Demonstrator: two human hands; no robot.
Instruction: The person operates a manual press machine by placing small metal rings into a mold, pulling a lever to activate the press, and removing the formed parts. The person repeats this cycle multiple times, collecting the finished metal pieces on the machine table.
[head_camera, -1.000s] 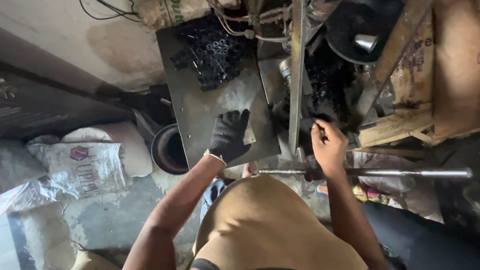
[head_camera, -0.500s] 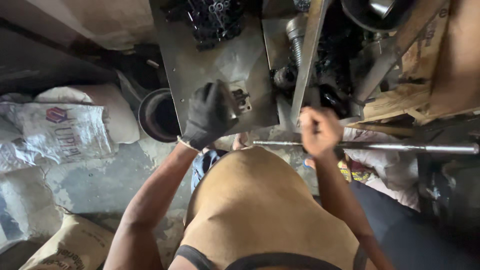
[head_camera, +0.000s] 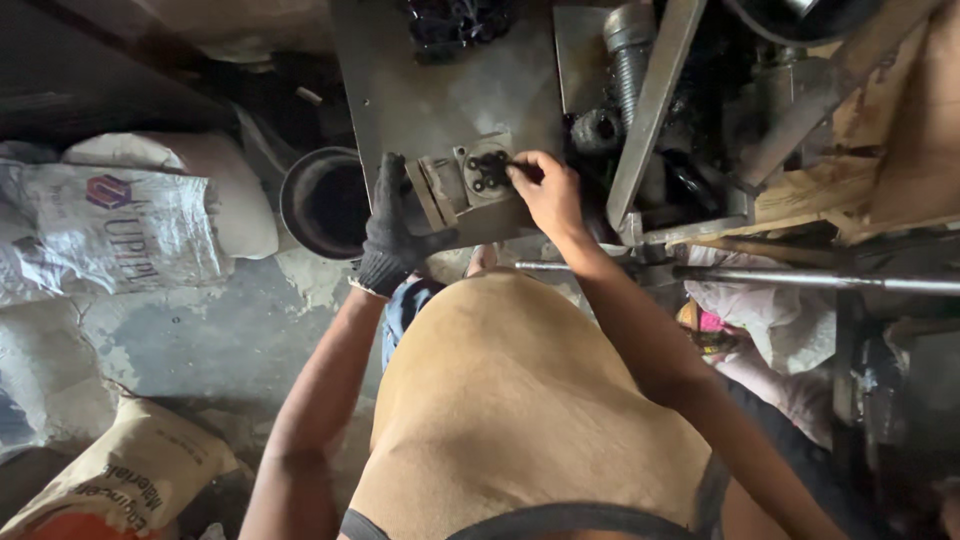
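Bare right hand (head_camera: 548, 190): fingers pinched on a small dark round part (head_camera: 491, 170) seated in a square metal block (head_camera: 484, 176) near the front edge of the bench (head_camera: 440, 90). Exact grip hard to make out; fingertips cover the part's right side. Gloved left hand (head_camera: 392, 232), in black knit fabric: fingers released and spread flat over the bench's near left edge, thumb stretched right toward the block, holding nothing. Bench plate grey, scuffed steel, its far end cut off by the frame. Farther along it, a heap of small black pieces (head_camera: 460, 20), only partly in view. Right of the plate, a ribbed grey cylinder (head_camera: 630, 50) and a slanted flat steel bar (head_camera: 655, 100) over dark, greasy machinery, details lost in shadow. Nearer, a long thin shiny rod (head_camera: 800, 280) lying crosswise, running off the right edge. Left of the bench, a dark round bucket (head_camera: 325, 205), inside unreadable. On the concrete floor, crumpled woven sacks (head_camera: 120, 230), white and tan.
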